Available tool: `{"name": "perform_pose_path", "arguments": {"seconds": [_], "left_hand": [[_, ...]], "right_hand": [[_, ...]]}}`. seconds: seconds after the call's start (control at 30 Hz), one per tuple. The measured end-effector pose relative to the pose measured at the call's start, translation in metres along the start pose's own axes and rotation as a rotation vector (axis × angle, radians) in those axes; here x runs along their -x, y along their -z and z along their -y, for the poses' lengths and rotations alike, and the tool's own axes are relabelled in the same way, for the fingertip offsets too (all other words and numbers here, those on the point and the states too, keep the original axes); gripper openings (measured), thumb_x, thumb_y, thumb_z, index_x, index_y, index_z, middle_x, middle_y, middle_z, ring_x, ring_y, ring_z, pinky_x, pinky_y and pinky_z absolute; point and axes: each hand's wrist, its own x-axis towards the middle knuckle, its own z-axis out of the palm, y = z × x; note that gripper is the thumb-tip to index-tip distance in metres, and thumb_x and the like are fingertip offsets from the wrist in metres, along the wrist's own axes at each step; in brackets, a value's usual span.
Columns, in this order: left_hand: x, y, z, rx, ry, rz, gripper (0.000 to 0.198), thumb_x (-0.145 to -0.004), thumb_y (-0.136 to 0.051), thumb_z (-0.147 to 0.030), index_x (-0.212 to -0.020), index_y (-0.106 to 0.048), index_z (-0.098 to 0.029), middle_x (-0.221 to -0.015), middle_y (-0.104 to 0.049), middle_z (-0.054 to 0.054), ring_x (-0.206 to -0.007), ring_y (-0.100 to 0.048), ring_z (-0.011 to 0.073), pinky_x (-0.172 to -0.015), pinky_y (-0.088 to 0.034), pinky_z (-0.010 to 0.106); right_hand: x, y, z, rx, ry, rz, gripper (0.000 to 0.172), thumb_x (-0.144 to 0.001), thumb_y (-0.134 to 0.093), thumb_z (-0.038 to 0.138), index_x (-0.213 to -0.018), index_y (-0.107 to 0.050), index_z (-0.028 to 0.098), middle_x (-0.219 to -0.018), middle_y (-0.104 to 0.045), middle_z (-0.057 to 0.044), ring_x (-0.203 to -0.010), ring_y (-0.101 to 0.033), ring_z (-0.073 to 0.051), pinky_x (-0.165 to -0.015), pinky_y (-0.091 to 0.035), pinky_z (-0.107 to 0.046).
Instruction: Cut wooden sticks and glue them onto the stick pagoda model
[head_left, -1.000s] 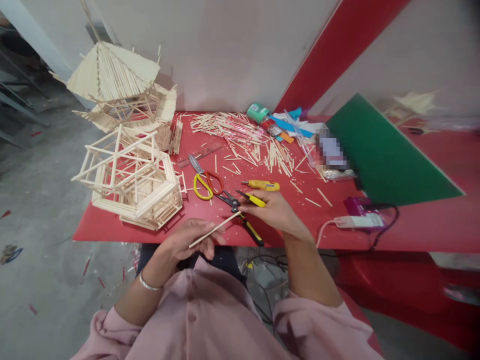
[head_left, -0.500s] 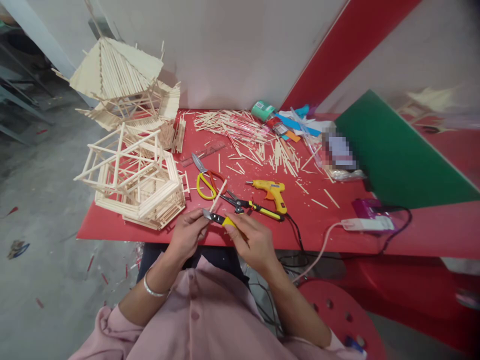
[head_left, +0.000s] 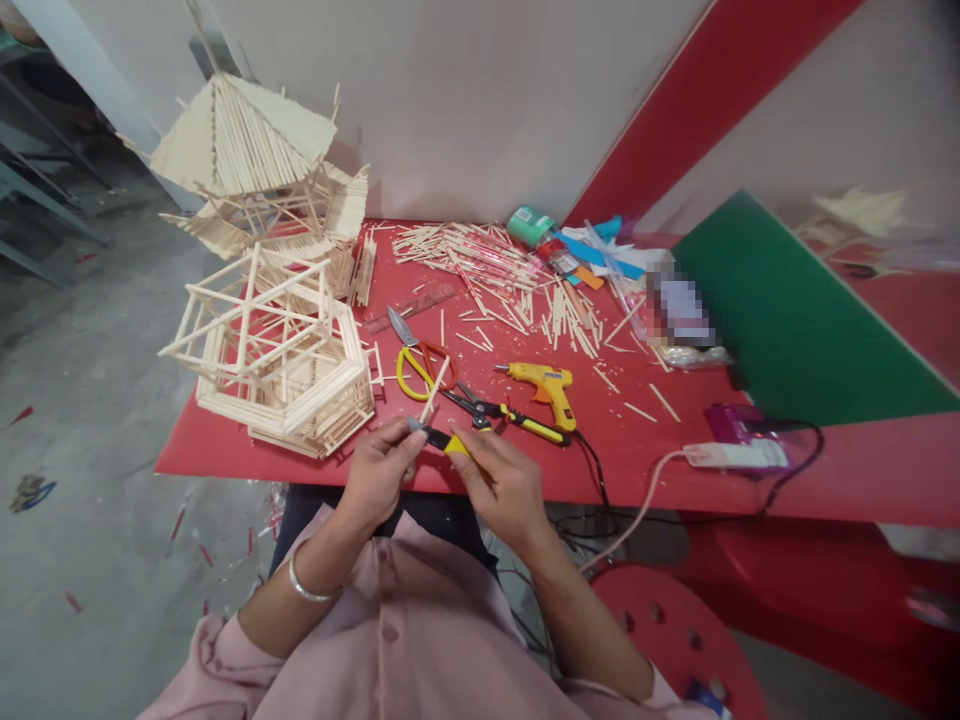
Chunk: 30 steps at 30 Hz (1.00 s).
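Observation:
My left hand (head_left: pixel 379 472) pinches a thin wooden stick (head_left: pixel 436 388) that slants up and away from the fingers. The yellow-handled cutters (head_left: pixel 456 445) are gripped in my right hand (head_left: pixel 506 485), their metal head at the stick's lower end, by my left fingertips. Whether the blades close on the stick is too small to tell. Just beyond lie scissors (head_left: pixel 401 328) with red and yellow handles and a black-and-yellow hand tool (head_left: pixel 536 425). To the right of these is a yellow glue gun (head_left: pixel 551 385).
A hexagonal stick frame (head_left: pixel 281 395) stands on the red table (head_left: pixel 637 470) at left, before a roofed stick model (head_left: pixel 255 140). Loose sticks (head_left: pixel 480 250) and a ruler (head_left: pixel 412 307) lie farther back. A green board (head_left: pixel 810 310) and power strip (head_left: pixel 731 455) are at right.
The view has shifted slightly. Both hands stay close together around the stick and cutters, with the cutters' head turned a little.

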Motion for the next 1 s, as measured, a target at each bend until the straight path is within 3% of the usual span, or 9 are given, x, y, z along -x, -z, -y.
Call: {"name": "perform_pose_path", "arguments": {"seconds": [0.23,0.5,0.77,0.87,1.0], "left_hand": [[-0.001,0.000,0.002,0.031,0.006,-0.034,0.047,-0.058,-0.089,-0.047,-0.060,-0.055,-0.014,-0.050,-0.037,-0.010,-0.038,-0.030,0.0003,-0.036,-0.022,0.014],[0.000,-0.004,0.008,0.110,-0.040,-0.120,0.046,-0.058,-0.089,-0.043,-0.058,-0.053,-0.014,-0.047,-0.039,-0.009,-0.037,-0.031,0.0005,-0.036,-0.023,0.015],[0.001,-0.005,0.009,0.117,-0.021,-0.129,0.044,-0.059,-0.089,-0.043,-0.060,-0.055,-0.015,-0.048,-0.038,-0.010,-0.037,-0.029,0.0006,-0.035,-0.022,0.015],[0.002,-0.003,0.009,0.097,-0.027,-0.133,0.046,-0.057,-0.089,-0.045,-0.060,-0.054,-0.015,-0.047,-0.038,-0.010,-0.037,-0.029,0.0008,-0.035,-0.022,0.015],[0.002,0.000,0.011,0.056,-0.052,-0.095,0.044,-0.063,-0.087,-0.044,-0.061,-0.054,-0.015,-0.050,-0.039,-0.009,-0.038,-0.032,0.0011,-0.036,-0.025,0.015]], "right_hand": [[-0.001,-0.001,0.001,0.014,0.025,-0.010,0.029,-0.098,-0.053,0.028,-0.123,-0.067,0.022,-0.095,-0.073,-0.007,-0.084,-0.068,-0.016,-0.075,-0.054,-0.029],[-0.001,-0.006,0.003,0.240,0.176,-0.133,0.029,-0.093,-0.062,0.025,-0.119,-0.068,0.013,-0.083,-0.069,-0.008,-0.075,-0.062,-0.018,-0.068,-0.048,-0.029],[0.001,-0.006,0.002,0.392,0.229,-0.171,0.029,-0.093,-0.063,0.029,-0.117,-0.068,0.015,-0.085,-0.071,-0.008,-0.077,-0.062,-0.018,-0.071,-0.046,-0.029],[0.000,-0.006,0.001,0.339,0.215,-0.152,0.028,-0.093,-0.062,0.028,-0.117,-0.068,0.015,-0.084,-0.071,-0.008,-0.076,-0.063,-0.018,-0.069,-0.048,-0.030],[-0.002,-0.004,-0.001,0.104,0.131,-0.084,0.027,-0.096,-0.056,0.024,-0.120,-0.068,0.018,-0.088,-0.072,-0.007,-0.078,-0.066,-0.017,-0.069,-0.051,-0.028]]}}
